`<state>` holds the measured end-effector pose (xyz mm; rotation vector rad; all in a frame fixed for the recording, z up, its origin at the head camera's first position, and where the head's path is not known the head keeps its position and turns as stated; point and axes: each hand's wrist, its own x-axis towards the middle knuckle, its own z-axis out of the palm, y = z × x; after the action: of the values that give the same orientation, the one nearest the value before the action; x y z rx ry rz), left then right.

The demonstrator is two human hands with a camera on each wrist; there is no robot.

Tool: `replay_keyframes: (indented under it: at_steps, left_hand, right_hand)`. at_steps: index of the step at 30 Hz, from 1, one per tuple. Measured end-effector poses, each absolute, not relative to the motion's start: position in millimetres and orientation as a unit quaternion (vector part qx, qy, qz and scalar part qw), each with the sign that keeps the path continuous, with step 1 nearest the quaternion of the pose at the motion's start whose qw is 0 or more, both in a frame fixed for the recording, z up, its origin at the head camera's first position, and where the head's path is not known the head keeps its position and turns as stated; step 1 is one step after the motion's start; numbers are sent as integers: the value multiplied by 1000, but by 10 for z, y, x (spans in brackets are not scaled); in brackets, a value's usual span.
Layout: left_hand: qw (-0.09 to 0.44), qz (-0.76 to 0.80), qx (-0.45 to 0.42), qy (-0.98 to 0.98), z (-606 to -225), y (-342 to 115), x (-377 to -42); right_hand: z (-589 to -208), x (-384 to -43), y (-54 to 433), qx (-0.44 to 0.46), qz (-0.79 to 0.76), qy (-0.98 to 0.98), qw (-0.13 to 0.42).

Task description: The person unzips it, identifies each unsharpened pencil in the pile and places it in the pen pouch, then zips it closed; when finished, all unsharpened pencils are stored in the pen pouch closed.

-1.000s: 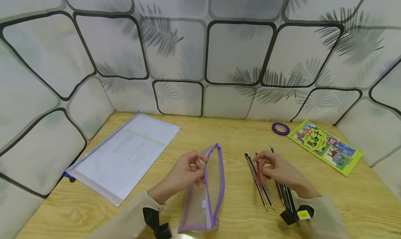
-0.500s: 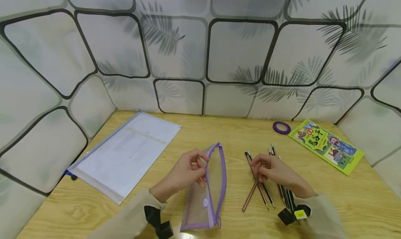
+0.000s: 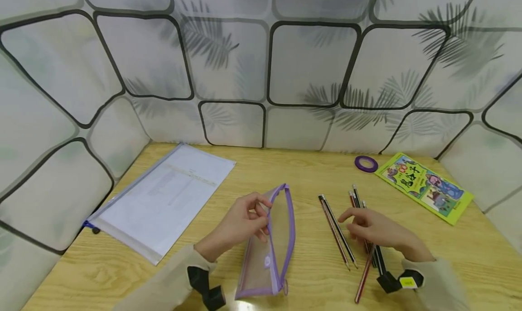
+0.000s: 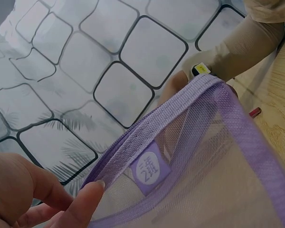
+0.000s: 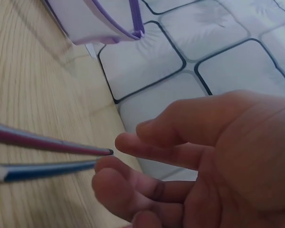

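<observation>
My left hand (image 3: 244, 220) pinches the zipped edge of a see-through mesh pencil case (image 3: 254, 275) with purple trim. Its mouth gapes to the right, and a small purple label (image 4: 150, 168) shows on the mesh in the left wrist view. My right hand (image 3: 377, 229) is over a group of pencils (image 3: 379, 261), fingers loosely bent and nothing visible between thumb and fingertips. A red pencil (image 3: 364, 279) slants out below that hand, its upper end hidden. Left of it, two pencils (image 3: 336, 232) lie side by side, their rear ends near my fingertips (image 5: 109, 183) in the right wrist view.
A clear document pouch (image 3: 167, 198) with white paper lies at the left of the wooden table (image 3: 285, 166). At the back right are a purple tape roll (image 3: 366, 164) and a yellow-green booklet (image 3: 424, 186). A patterned cloth wall (image 3: 311, 66) encloses the back and sides.
My right hand has carried the red pencil from beside the pair across to the right-hand group, and its fingers have loosened. The left hand and pencil case have stayed put.
</observation>
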<state>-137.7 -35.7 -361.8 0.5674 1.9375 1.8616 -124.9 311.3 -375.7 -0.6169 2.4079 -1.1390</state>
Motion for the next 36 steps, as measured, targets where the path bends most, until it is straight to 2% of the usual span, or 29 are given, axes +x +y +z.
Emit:
replay_keyframes:
  at_steps: [12,21,36]
  left_hand:
    - [194,660,204,697,-3612,-346,-1356]
    - [192,657,213,697,-3618,-335,-1352]
    - [199,660,208,694,-3600,-336,-1338]
  right_hand:
    - [-3848,-917,3403,-208,-427,856,203]
    - [-4011,-668,3498,-227,-505,801,228]
    - [-4005,-577,3416,-210,-508,799,243]
